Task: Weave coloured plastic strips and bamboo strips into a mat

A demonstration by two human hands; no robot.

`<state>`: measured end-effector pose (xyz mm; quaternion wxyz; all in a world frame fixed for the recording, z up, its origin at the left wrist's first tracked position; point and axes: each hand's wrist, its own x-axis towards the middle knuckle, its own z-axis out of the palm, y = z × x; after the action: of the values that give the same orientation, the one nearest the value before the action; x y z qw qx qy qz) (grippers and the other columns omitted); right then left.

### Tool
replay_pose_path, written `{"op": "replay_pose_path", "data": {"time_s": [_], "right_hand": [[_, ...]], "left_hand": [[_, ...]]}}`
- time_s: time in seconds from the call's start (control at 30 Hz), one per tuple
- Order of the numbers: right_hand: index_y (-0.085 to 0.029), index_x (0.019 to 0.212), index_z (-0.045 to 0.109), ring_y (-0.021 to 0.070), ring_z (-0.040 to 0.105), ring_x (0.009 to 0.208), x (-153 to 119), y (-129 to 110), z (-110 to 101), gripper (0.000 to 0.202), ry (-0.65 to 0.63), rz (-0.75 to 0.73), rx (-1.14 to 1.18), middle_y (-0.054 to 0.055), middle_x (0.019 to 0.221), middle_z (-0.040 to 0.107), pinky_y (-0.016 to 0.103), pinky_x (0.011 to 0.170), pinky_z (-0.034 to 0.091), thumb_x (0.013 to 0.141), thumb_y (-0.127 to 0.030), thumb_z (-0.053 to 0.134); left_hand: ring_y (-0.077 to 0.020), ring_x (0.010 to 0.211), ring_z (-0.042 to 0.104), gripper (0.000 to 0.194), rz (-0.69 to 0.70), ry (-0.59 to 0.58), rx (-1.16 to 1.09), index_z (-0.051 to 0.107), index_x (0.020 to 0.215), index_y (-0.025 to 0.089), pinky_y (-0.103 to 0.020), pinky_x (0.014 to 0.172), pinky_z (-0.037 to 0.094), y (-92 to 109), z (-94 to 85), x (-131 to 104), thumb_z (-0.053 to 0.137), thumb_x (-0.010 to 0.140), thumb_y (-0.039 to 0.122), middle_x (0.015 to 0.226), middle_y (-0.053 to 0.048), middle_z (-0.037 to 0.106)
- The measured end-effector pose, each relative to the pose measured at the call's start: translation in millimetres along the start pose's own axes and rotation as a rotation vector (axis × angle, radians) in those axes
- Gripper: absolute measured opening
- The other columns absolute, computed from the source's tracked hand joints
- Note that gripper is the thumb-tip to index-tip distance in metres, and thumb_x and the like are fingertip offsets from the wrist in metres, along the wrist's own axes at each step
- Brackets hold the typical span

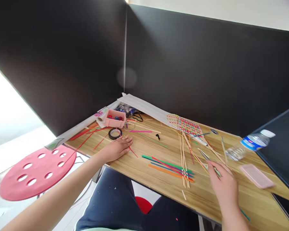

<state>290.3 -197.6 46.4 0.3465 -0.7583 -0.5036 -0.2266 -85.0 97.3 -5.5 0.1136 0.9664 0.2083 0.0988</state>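
My left hand [118, 148] lies flat on the wooden table, fingers spread, over a thin red strip [133, 152] and just below a black tape roll [115, 133]. On the right, my right hand [223, 179] is closed around the green handles of a pair of scissors [217, 172], whose blades point up and left. Between the hands, coloured strips [163, 166] are woven across several upright pale strips [183, 157]. Loose yellow and red strips [199, 162] run beside the scissors.
A pink box [115, 119] with small items stands at the back left. A woven colourful piece [189, 126] lies at the back. To the right are a water bottle [249, 144], a pink case [256, 176] and a phone [286, 208]. Dark panels [195, 70] border the table.
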Motion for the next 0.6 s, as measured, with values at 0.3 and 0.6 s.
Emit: {"op": "replay_pose_path", "data": {"time_s": [0.3,0.6], "right_hand": [[-0.020,0.086,0.072,0.0255,0.070,0.085,-3.4,17.6,40.6,0.039,-0.130,0.173,0.101,0.008,0.093,0.075,0.037,0.079,0.052,0.083,-0.050,0.048],[-0.024,0.081,0.071,0.0273,0.070,0.076,-12.9,17.6,31.9,0.039,-0.145,0.230,0.063,0.007,0.087,0.076,0.038,0.068,0.052,0.078,-0.055,0.048]], "left_hand": [[-0.0229,0.117,0.060,0.033,-0.207,0.096,-0.032,0.062,0.120,0.017,-0.041,0.099,0.051,4.2,-20.1,8.6,0.042,0.100,0.035,0.128,-0.011,0.062],[-0.0221,0.106,0.061,0.036,-0.319,0.013,0.104,0.056,0.124,0.016,-0.044,0.089,0.054,-3.4,-31.6,140.2,0.058,0.093,0.036,0.124,-0.010,0.059]]}}
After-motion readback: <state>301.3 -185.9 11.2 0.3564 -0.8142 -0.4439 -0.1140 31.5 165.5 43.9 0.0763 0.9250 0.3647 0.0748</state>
